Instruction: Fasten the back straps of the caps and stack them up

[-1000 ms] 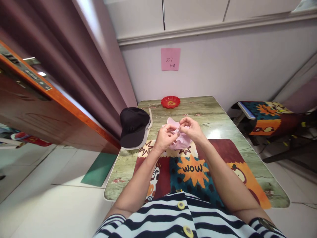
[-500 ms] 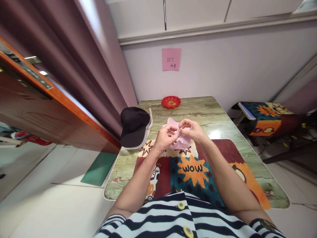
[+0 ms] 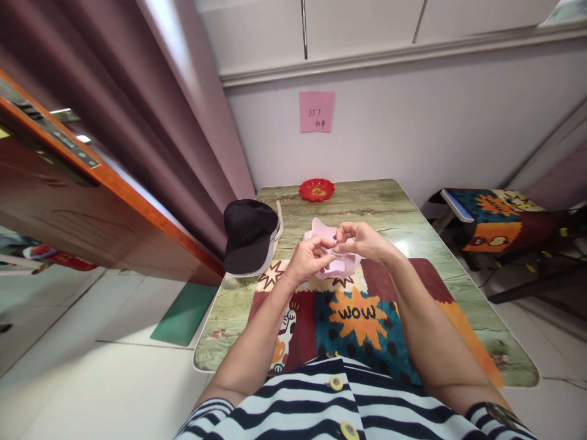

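Observation:
A pink scalloped dish (image 3: pixel 340 269) rests near the middle of the table, partly on the patterned mat. Above it my left hand (image 3: pixel 312 258) and my right hand (image 3: pixel 360 240) meet, fingertips close together. Both hands are pinched around something small between them, too small to make out. My fingers and palms cover much of the dish's inside, so its contents are hidden.
A black cap (image 3: pixel 250 235) lies at the table's left edge. A red scalloped dish (image 3: pixel 316 190) stands near the wall at the back. The patterned mat (image 3: pixel 298 330) covers the near side of the green table (image 3: pixel 220 324). A wooden door is at left.
My right hand has shifted slightly right, and its wrist is bent more. The left hand has barely moved. More of the pink dish's rim shows between and around them.

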Demonstrator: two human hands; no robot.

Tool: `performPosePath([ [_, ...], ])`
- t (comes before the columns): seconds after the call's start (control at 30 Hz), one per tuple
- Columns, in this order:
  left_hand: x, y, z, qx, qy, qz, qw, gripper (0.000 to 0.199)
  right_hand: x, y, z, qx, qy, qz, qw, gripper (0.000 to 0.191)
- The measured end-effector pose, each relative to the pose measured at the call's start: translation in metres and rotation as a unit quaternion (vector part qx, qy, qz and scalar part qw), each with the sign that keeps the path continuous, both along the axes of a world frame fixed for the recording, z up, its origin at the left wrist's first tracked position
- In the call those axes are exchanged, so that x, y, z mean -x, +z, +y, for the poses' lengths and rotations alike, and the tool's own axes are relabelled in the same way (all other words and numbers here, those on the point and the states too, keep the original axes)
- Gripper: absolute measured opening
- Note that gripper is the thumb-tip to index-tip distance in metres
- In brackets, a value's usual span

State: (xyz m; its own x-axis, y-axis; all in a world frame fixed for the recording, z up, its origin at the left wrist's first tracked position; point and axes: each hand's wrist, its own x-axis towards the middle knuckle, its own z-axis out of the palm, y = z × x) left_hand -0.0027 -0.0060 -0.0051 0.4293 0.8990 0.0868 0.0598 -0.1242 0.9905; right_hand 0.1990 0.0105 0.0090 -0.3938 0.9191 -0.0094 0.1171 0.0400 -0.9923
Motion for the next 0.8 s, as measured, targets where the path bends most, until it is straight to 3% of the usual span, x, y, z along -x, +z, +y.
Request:
performPosePath([
  [0.23,0.006,0.001,0.000,0.017,-0.001,-0.003,1.000,0.030,0.011,-0.015,-0.004,0.016,-0.071,0.068,0.995,0.044],
  [0.47,0.007,-0.002,0.002,0.012,0.046,-0.027,0.999,0.036,0.015,-0.016,-0.008,-0.102,-0.116,-0.015,0.988,0.028],
  [0.63,0.005,-0.001,0.002,0.013,0.059,-0.049,0.997,0.037,0.020,-0.030,-0.006,-0.160,-0.151,-0.011,0.976,0.024],
  [0.8,0.004,-0.001,0.003,0.018,0.065,-0.053,0.996,0.039,0.028,-0.040,-0.007,-0.153,-0.172,0.021,0.973,0.026],
])
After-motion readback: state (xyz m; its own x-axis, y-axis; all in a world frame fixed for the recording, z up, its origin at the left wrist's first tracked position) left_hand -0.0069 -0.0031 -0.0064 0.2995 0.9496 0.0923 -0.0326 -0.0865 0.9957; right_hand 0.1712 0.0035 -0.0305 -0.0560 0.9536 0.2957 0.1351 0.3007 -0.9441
